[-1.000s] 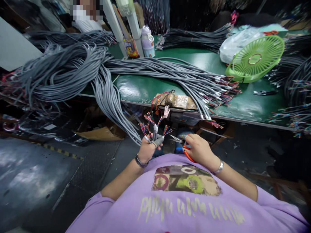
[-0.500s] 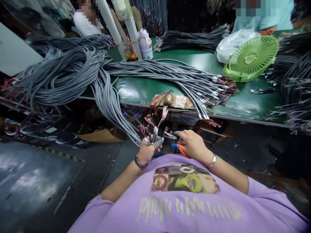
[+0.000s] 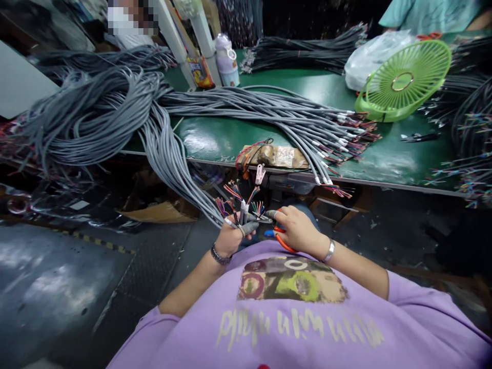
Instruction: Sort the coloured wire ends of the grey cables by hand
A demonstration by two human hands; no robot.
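Note:
My left hand [image 3: 230, 238] is closed round several grey cables [image 3: 243, 215] whose stripped ends fan out in coloured wires [image 3: 233, 190]. A grey covering wraps its thumb. In my right hand [image 3: 294, 228] are orange-handled scissors [image 3: 285, 245] with a blue part near the handle. Their blades reach to the wires of one cable [image 3: 257, 208] beside my left thumb; whether they are cutting cannot be made out. From the held cables a long grey bundle [image 3: 169, 154] runs up and left over the bench edge.
On the green bench [image 3: 207, 138] lie more grey cables [image 3: 277, 113], a green fan [image 3: 403, 82], a plastic bag [image 3: 374, 59], a bottle [image 3: 227, 61] and black-handled pliers [image 3: 421, 137]. A wooden block [image 3: 284, 156] sits at the front edge. Across the bench are a person's teal sleeve [image 3: 395, 13] and another person.
My right hand has moved left with the scissors, bringing the blades to the wires by my left thumb. My left hand keeps its hold on the cables. A person in teal has appeared across the bench.

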